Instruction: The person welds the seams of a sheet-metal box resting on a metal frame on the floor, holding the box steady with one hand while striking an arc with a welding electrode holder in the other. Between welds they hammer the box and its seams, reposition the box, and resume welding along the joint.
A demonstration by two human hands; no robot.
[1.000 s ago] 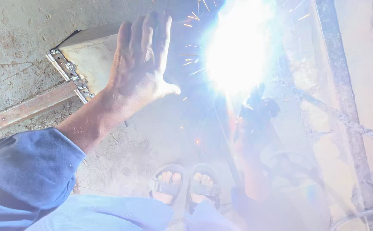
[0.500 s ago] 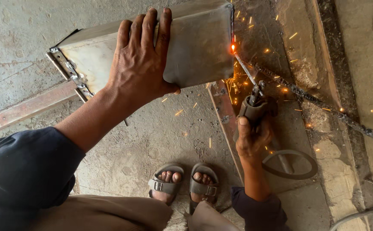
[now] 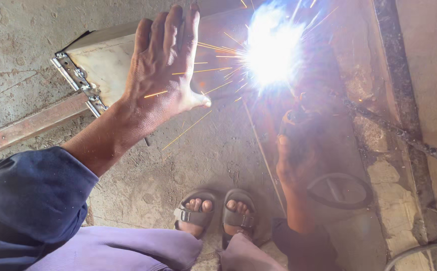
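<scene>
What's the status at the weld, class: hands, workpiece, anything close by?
Left hand flat on the sheet-metal box. Right hand grips the electrode holder, arc flaring at the box edge. Sparks flying; sandalled feet just below.

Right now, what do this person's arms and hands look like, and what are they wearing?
Both hands are bare, with no gloves. The left hand comes out of a dark blue sleeve pushed up the forearm. The right hand is hazed by glare, with a dark cuff at the forearm.
</scene>
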